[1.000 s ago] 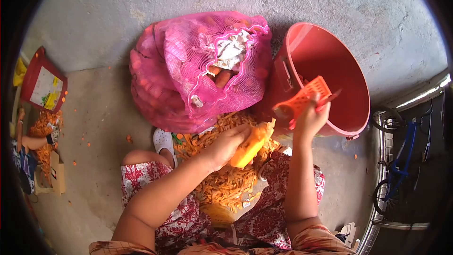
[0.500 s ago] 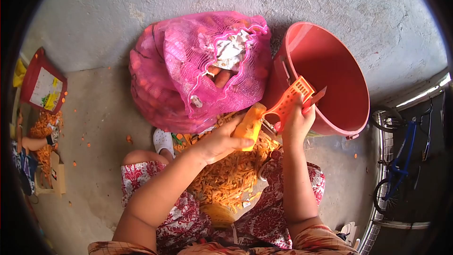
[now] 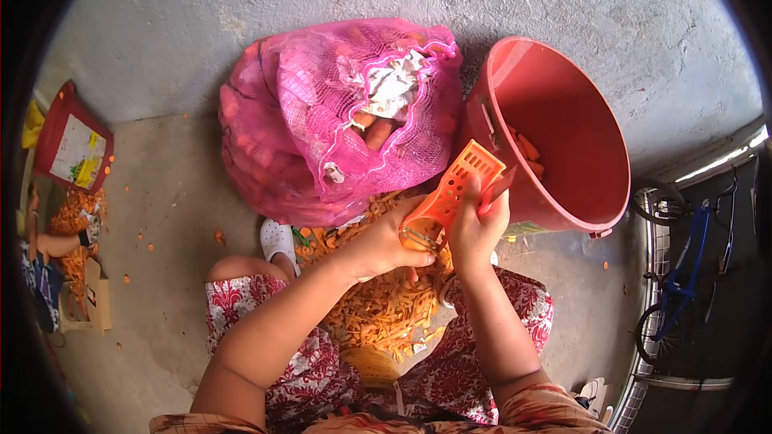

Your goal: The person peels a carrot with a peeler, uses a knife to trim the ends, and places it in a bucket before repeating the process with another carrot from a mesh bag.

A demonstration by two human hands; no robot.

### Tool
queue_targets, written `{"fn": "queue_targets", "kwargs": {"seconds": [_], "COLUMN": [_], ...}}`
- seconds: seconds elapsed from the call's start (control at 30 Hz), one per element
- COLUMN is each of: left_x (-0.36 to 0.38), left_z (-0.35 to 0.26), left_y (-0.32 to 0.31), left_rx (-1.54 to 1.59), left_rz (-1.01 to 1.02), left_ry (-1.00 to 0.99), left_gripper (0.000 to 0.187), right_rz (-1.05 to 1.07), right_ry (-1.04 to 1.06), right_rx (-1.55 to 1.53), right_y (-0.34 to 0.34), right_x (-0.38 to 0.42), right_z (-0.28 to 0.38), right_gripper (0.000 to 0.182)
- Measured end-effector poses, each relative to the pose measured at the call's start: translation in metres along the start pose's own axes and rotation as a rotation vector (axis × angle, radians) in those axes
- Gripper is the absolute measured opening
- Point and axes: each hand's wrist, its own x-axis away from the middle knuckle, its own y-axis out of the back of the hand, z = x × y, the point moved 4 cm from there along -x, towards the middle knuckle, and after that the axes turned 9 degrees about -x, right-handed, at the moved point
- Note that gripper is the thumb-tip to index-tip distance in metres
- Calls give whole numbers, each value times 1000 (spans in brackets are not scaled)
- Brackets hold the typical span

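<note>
My right hand (image 3: 476, 225) is closed around an orange peeler (image 3: 468, 178) with a perforated handle. A flat, pointed, reddish piece like a knife blade (image 3: 500, 185) also sticks out of this hand. My left hand (image 3: 390, 239) is closed around a carrot, now mostly hidden behind the peeler, whose blade end lies over it near my left fingertips. Beneath both hands a heap of orange carrot peelings (image 3: 378, 305) covers the floor between my legs.
Ahead stands a pink mesh sack (image 3: 322, 128) full of carrots, its torn opening showing some. Right of it, a red bucket (image 3: 563, 137) tilts toward me with a few carrots (image 3: 527, 149) inside. Far left are another red bucket (image 3: 76, 141) and a person's arm (image 3: 60, 245); a bicycle (image 3: 683, 273) is far right.
The peeler has moved left and down with my right hand, over the carrot in my left hand. The carrot, plainly visible before, is now mostly covered. Carrots inside the bucket have come into view.
</note>
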Motion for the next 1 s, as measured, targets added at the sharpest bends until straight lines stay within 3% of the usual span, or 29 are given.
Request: {"fn": "queue_targets", "kwargs": {"seconds": [0.17, 0.27, 0.37, 0.47, 0.57, 0.67, 0.8, 0.87, 0.93, 1.0], "left_x": [3, 8, 4, -2, 0, -2, 2, 7, 12, 11], "left_z": [5, 6, 10, 2, -4, -1, 5, 13, 6, 5], "left_y": [0, -2, 3, 2, -2, -1, 0, -3, -7, -5], "left_rx": [-55, -92, -83, -49, 57, -39, -112, -124, -83, -37], "left_rz": [-15, -29, -57, -70, -22, -14, -44, -11, 3, -23], "left_ry": [15, 61, 74, -17, -30, -39, 3, 64, 54, 40], "left_gripper": [69, 70, 68, 66, 62, 58, 62, 61, 59, 60], "right_rz": [-196, -462, -337, -127, -74, -16, -147, -301, -461, -393], "right_ry": [209, -28, 162, 23, -67, -154, 130, 168, 58, 120], "right_rx": [355, 279, 135, -18, -75, 7, 273, 427, 307, 183], "right_y": [23, 66, 53, 18, 2, 5, 11, 34, 60, 58], "right_x": [-24, -51, -45, -19, -2, 1, -9, -31, -45, -43], "right_z": [-13, -32, -17, 5, -5, -7, -6, -18, -32, -24], "right_gripper": [16, 16, 16, 13, 11, 11, 16, 17, 13, 12]}}
